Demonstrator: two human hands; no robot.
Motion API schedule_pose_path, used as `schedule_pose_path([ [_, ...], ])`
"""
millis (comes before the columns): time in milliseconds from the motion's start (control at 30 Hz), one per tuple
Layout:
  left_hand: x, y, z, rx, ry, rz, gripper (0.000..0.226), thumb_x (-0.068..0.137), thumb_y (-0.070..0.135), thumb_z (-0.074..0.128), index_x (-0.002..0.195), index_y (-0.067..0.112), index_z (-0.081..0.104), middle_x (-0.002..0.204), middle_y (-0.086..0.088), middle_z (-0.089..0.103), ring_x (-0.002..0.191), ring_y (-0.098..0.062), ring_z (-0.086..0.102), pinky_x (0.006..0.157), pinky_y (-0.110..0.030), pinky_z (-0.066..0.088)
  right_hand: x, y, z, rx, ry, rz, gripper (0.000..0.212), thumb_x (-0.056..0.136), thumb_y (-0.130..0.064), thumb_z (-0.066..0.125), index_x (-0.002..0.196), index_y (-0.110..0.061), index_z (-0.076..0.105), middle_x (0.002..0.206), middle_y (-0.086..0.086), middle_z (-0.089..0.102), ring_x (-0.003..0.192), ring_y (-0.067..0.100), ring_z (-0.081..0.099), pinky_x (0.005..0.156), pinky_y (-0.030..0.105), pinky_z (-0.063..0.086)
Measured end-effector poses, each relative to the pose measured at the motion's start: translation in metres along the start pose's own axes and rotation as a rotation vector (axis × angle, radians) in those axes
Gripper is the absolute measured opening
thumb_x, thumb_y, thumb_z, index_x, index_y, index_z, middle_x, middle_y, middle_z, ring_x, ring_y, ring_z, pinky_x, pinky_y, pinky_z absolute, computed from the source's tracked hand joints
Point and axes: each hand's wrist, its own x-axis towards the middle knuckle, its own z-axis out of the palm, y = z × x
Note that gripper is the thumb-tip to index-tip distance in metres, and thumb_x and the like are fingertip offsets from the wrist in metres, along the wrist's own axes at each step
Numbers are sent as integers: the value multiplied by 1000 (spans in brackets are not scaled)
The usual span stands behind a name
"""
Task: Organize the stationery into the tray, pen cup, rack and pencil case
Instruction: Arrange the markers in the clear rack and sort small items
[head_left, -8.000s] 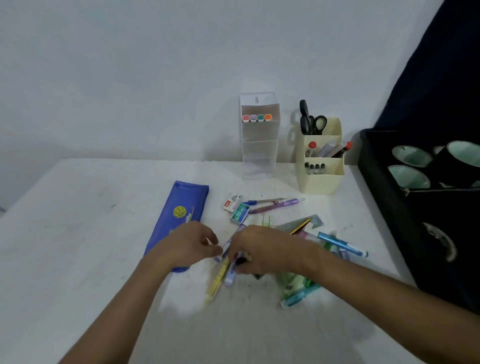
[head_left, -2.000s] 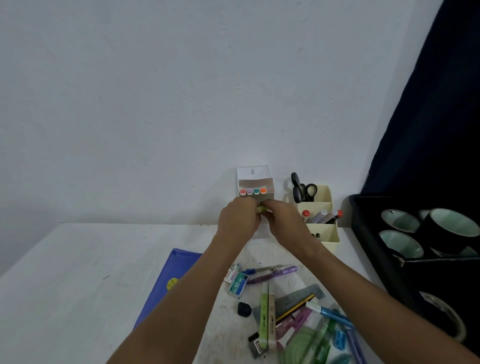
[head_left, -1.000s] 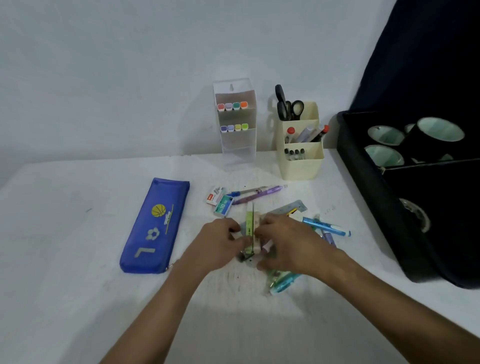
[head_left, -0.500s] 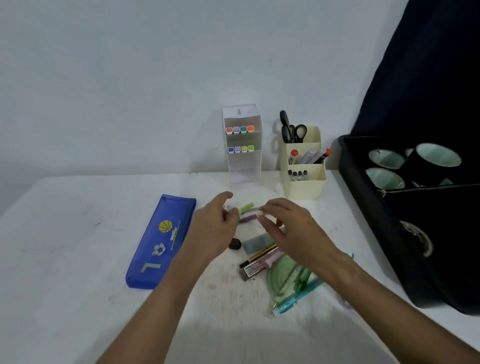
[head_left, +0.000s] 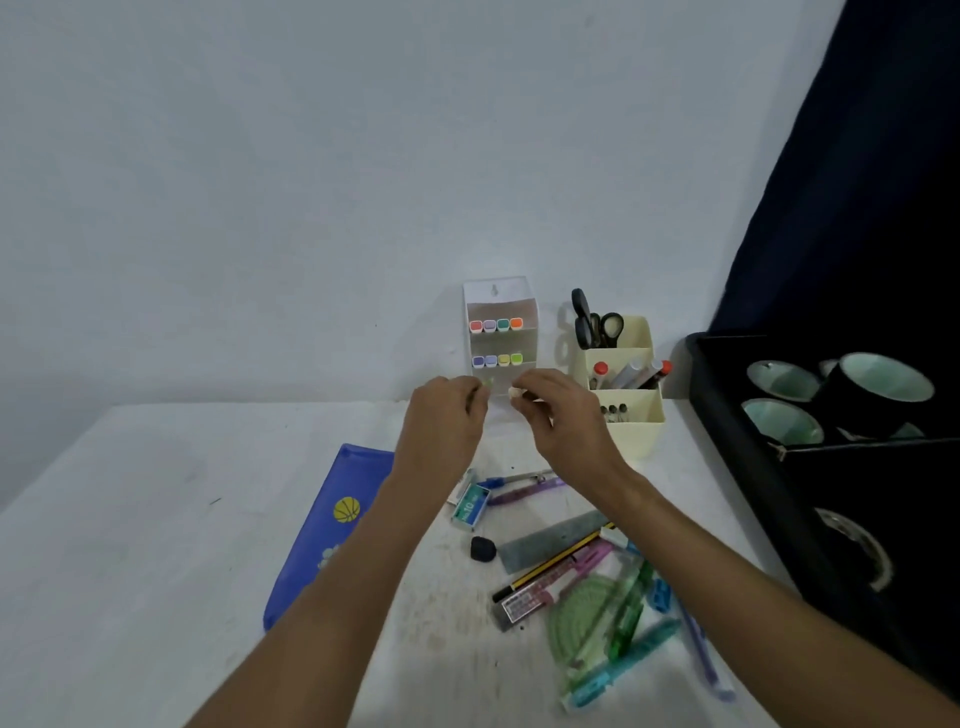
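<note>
You're pinching a light, stiff, slick highlighter in each of both hands, left hand (head_left: 447, 415) and right hand (head_left: 558, 415), near the rack (head_left: 498, 312); grip mid-barrel.

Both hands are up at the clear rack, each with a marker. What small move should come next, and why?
Probably slide the markers into the rack's third shelf. The left hand pinches a green-tipped marker, the right hand a pale one, both level with that shelf; the two shelves above already hold four each.
</note>
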Motion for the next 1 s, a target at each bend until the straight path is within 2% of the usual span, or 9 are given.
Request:
schedule_pose_path([
  [133, 3, -2, 14, -69, 14, -23, 27, 97, 31, 51, 98, 12, 70, 84, -6, 69, 69, -14, 54, 67, -22, 40, 2, 16, 17, 7, -19, 67, 15, 88, 1, 61, 101, -1, 69, 97, 10, 67, 85, 13, 59, 81, 23, 51],
  [267, 6, -4, 20, -85, -37, -28, 30, 96, 35, 53, 100, 12, 72, 90, -7, 72, 71, -13, 58, 70, -20, 41, 6, 26, 27, 28, -54, 144, 17, 89, -1, 60, 103, -3, 70, 100, 10, 70, 86, 15, 61, 82, 26, 52],
  [400, 10, -6, 24, -68, -86, -31, 28, 93, 29, 57, 114, 14, 69, 98, -8, 70, 74, -9, 51, 74, -15, 36, 11, 26, 31, 76, -78, 229, 20, 90, -3, 60, 106, -5, 71, 104, 8, 73, 87, 9, 60, 80, 5, 41],
  [567, 21, -11, 28, 12, -174, -70, 30, 95, 24, 54, 121, 13, 64, 109, -10, 65, 93, -20, 62, 86, -21, 44, 18, 24, 35, 70, -135, 285, 21, 90, -5, 60, 108, -6, 71, 110, 10, 71, 101, 23, 65, 91, 17, 42],
  [700, 31, -16, 33, 70, -202, -68, 28, 96, 24, 52, 120, 14, 63, 111, -8, 63, 96, -21, 62, 86, -23, 45, 22, 27, 41, 5, -186, 319, 22, 91, -6, 59, 110, -9, 71, 112, 8, 71, 103, 25, 64, 96, 27, 47],
  [1000, 41, -29, 50, 98, -247, -98, 29, 96, 27, 52, 122, 16, 62, 117, -6, 66, 99, -22, 64, 96, -29, 46, 25, 30, 51, -92, -220, 298, 23, 92, -9, 59, 111, -16, 70, 109, 6, 72, 99, 26, 66, 89, 37, 53],
])
